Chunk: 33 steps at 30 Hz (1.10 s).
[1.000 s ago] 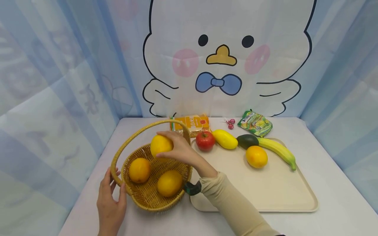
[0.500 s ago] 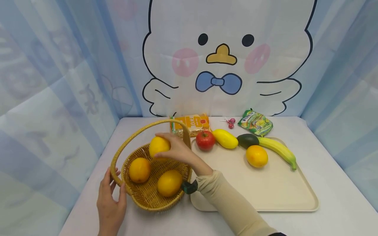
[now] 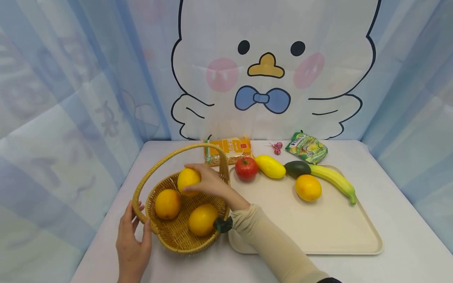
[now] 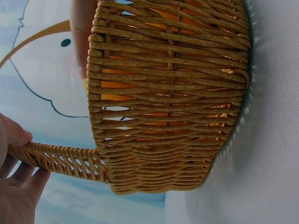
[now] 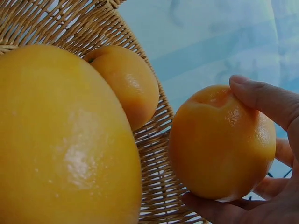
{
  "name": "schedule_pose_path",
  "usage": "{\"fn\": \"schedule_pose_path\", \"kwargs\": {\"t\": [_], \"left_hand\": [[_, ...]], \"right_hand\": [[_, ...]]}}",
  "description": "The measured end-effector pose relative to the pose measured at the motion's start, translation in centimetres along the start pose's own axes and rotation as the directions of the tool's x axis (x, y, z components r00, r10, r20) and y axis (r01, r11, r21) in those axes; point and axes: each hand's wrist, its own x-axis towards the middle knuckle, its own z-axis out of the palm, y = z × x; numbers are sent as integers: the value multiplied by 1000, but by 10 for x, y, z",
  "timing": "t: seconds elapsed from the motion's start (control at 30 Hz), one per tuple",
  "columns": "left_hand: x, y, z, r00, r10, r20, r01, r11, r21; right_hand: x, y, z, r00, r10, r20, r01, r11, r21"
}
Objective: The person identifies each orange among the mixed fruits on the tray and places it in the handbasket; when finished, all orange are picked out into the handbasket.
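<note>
Basket (image 3: 177,236) left of tray (image 3: 329,232), two oranges (image 3: 167,204) inside; tomato (image 3: 246,168), banana (image 3: 332,179) on tray; snack packets (image 3: 306,147) behind.

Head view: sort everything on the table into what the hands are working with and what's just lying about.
In hand:
wicker basket, its handle held by the left hand
orange gripped by the right hand
two oranges in the basket

Lying about:
tray
tomato
mango
avocado
banana
tray orange
orange packet
green pouch
lollipop
</note>
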Motion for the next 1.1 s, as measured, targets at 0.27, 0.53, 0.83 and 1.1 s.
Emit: {"fn": "schedule_pose_path", "kwargs": {"t": [0.27,0.53,0.83,1.1], "left_hand": [[0,2,0,1000,6,-2,-6,1000,0],[0,0,-1,1000,-4,3,4,1000,8],[0,0,0,1000,1,1,-1,1000,11],[0,0,-1,1000,-7,6,7,1000,8]], "right_hand": [[5,5,7,1000,9,25,-10,1000,10],[11,9,14,999,14,35,-15,1000,20],[17,12,23,999,32,43,-33,999,13],[22,12,28,998,57,31,-57,998,12]]}}
